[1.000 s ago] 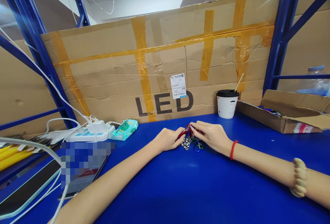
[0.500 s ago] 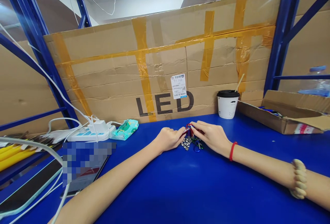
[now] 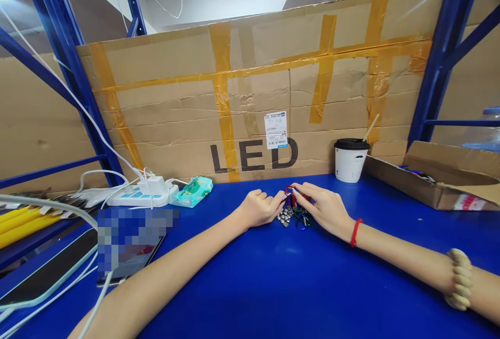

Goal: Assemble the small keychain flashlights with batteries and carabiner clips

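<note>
My left hand (image 3: pixel 262 207) is closed, with thumb and forefinger pinching one end of a small red and silver piece. From the other side my right hand (image 3: pixel 322 204) pinches a thin red carabiner loop (image 3: pixel 290 188) joined to it; the fingers partly hide both. Just under the fingertips lies a pile of small round silver pieces (image 3: pixel 285 216), like button cells, on the blue tabletop (image 3: pixel 273 287). Beside the pile, below my right fingers, are a blue carabiner (image 3: pixel 301 225), a green one and small dark tubes, too small to make out fully.
A lidded paper cup (image 3: pixel 350 161) with a straw stands at the back right, beside an open cardboard box (image 3: pixel 441 183). To the left are a wet-wipe pack (image 3: pixel 193 191), a power strip (image 3: pixel 142 197), a phone (image 3: pixel 47 271), a dark tablet-like device (image 3: pixel 144 255) and white cables.
The view has shifted slightly, so most things appear further right. Both hands stay together over the pile, with only slight finger movement around the red piece.
</note>
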Action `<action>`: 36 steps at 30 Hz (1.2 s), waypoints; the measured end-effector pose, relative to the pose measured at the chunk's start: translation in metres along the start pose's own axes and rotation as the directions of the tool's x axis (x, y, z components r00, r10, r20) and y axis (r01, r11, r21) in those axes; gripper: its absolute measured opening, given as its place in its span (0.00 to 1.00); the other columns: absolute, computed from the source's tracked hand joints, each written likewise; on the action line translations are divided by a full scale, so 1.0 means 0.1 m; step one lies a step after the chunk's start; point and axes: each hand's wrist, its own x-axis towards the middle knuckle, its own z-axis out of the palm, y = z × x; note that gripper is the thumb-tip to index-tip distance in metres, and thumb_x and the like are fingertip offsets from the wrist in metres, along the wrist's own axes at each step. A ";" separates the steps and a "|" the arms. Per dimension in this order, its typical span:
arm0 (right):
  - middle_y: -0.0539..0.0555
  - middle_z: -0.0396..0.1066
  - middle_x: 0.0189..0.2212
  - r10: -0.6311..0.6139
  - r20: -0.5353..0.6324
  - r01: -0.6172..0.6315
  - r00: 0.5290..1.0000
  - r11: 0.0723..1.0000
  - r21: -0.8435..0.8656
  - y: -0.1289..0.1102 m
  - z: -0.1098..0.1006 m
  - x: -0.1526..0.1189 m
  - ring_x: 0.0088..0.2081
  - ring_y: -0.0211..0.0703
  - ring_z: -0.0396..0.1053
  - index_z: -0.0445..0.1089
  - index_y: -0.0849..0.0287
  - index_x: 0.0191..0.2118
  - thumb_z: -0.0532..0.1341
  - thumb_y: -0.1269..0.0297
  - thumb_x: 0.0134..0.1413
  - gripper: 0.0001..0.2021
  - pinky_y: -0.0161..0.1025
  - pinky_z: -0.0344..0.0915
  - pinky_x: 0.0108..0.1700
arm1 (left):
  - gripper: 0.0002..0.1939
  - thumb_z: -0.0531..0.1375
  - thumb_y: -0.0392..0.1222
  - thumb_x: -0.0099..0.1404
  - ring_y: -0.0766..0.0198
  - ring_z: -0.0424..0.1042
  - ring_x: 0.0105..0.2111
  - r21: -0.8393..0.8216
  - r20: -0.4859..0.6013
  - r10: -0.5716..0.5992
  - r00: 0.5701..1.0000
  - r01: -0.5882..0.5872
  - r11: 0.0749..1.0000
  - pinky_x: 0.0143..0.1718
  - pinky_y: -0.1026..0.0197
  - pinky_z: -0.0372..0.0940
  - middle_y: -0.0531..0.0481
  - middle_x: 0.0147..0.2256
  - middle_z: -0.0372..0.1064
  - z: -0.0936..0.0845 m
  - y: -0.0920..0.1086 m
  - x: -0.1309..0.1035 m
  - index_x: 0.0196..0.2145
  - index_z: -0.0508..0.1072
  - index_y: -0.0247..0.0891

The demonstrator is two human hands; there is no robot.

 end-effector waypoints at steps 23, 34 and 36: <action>0.52 0.68 0.27 -0.108 -0.055 0.110 0.993 0.994 0.025 -0.01 0.03 -0.01 0.26 0.36 0.67 0.67 0.56 0.43 0.44 0.57 0.60 0.17 0.30 0.61 0.26 | 0.17 0.43 0.48 0.66 0.64 0.69 0.23 -0.152 0.226 -0.105 0.968 0.142 0.978 0.25 0.63 0.58 0.49 0.20 0.66 0.00 0.00 0.01 0.30 0.64 0.35; 0.51 0.67 0.24 -0.031 -0.071 0.038 0.997 0.995 0.095 0.00 0.02 0.01 0.26 0.36 0.66 0.68 0.57 0.43 0.45 0.56 0.60 0.18 0.31 0.61 0.27 | 0.18 0.41 0.47 0.68 0.65 0.70 0.23 -0.219 0.187 -0.197 0.963 0.236 0.947 0.26 0.65 0.61 0.51 0.23 0.70 0.02 -0.01 -0.04 0.44 0.64 0.35; 0.51 0.67 0.24 -0.023 -0.076 0.032 0.997 0.993 0.114 -0.02 0.02 0.01 0.25 0.36 0.66 0.68 0.57 0.43 0.45 0.56 0.59 0.18 0.31 0.61 0.27 | 0.19 0.41 0.46 0.68 0.65 0.71 0.22 -0.223 0.174 -0.187 0.967 0.224 0.949 0.26 0.65 0.62 0.50 0.22 0.70 0.02 -0.01 -0.04 0.45 0.64 0.34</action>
